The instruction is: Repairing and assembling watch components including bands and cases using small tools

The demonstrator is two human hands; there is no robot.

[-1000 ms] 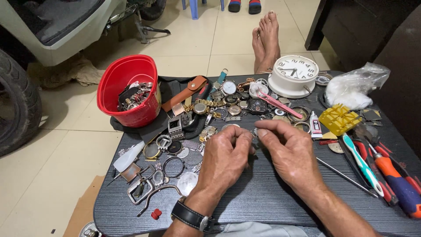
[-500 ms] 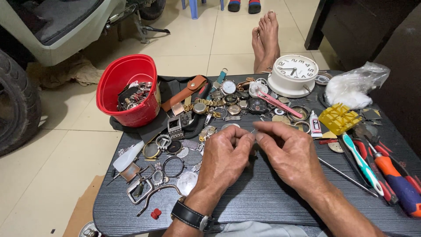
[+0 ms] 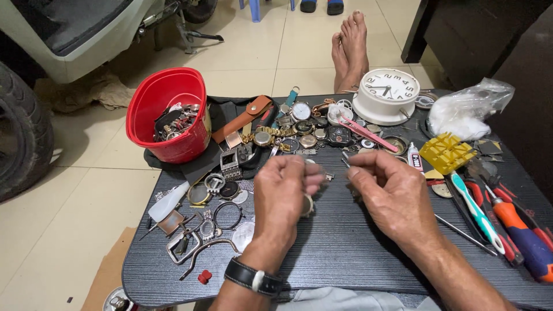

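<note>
Head view, left to right: dark tyre cut off by the left edge, grey vehicle body cropped at the top. Red plastic tub at the back left corner of the black ribbed tabletop, full of jumbled watch parts too small to sort out. Loose bezels, rings and case backs scattered in front of the tub, a small white squeeze bottle beside them. Left hand, black wristwatch at the wrist, curled nearly closed around a small round watch case, only its edge peeking past the fingers; face or back impossible to tell. Right hand just beside, well curled, thumb and forefinger pinched on a thin metal piece, too small to identify; palm contents hidden. Behind the hands, a row of watches and straps, pink tweezers, white alarm clock, bare feet on the tiled floor. Further right, yellow case holder, crumpled clear bag, teal-handled tool, red and blue screwdrivers cut off by the right edge.
</note>
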